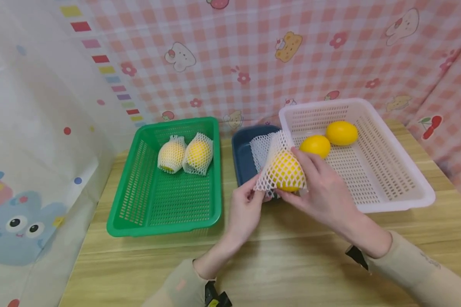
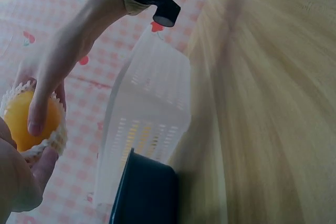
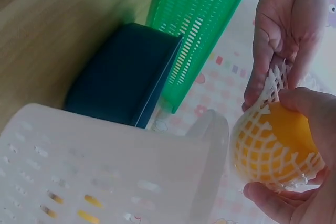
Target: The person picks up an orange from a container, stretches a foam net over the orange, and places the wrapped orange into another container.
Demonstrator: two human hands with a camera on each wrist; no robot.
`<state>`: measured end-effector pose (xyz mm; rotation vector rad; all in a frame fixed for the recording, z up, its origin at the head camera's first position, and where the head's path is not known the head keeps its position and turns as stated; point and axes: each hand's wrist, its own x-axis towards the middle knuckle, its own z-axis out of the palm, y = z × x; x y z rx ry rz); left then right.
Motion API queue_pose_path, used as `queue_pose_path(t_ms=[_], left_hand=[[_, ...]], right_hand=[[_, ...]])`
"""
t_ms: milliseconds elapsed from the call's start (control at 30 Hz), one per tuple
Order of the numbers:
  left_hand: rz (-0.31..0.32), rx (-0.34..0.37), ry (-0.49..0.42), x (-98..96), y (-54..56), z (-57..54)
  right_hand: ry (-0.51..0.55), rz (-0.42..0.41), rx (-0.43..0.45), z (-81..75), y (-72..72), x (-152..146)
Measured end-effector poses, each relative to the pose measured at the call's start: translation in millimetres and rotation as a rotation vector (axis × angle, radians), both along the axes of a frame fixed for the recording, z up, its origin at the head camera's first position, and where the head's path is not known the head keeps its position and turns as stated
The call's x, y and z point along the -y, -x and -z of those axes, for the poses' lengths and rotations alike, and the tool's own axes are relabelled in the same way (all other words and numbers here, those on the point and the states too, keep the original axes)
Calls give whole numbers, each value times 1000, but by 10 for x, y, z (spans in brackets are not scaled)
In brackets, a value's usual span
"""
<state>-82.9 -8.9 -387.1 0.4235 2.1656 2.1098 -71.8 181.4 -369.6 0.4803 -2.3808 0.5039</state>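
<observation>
Head view: pinches the edge of a white foam mesh sleeve [image 1: 265,181] with the left hand [image 1: 246,211], thumb and fingers closed together on the netting. Clamps a smooth oval yellow fruit [image 1: 288,184] with the right hand [image 1: 328,192], straight through the mesh on one side. Holds it raised over the pale wooden table [image 1: 284,268], in front of a dark blue plastic tray [image 1: 246,162] and just beside a pinkish-white slotted plastic basket [image 1: 403,187].

Over to the right wrist view: presses the right thumb onto bare yellow surface, with fingers tucked beneath, and draws the netting to a narrow end at the left hand. Only partly covered there, with plenty of yellow showing at the sleeve's open side.

Away to the left, inside a green slotted plastic basket [image 1: 117,209]: two sleeved yellow fruits [image 1: 171,154], side by side against the far part. In the pinkish-white basket, two bare yellow fruits [image 1: 342,133], close together. In the blue tray, more white foam netting [image 1: 259,147]. Behind everything, a pink-and-white checked cloth [image 1: 234,85] with cartoon prints.
</observation>
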Motion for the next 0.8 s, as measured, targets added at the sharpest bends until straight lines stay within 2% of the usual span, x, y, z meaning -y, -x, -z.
queue_pose_path(t_ms=[100,267,400,467,633,733,800], left_hand=[[-24,-27,29,0,0,-6],[20,-63,88,-6,-71,-9],[68,-67,73,7,-96,12],[87,-35,21,17,-83,12],[81,131,-98,12,30,-16],[125,215,-88,8,90,-21],[161,249,-88,18,106,-16]], right_hand=[[-3,3,-21,-10,28,-20],[-11,15,-35,-41,71,-48],[-18,18,-50,-51,76,-65],[-21,16,-54,-49,72,-68],[-22,-46,-109,-21,60,-18],[-33,-98,-140,3,54,50],[-48,-120,-128,13,47,91]])
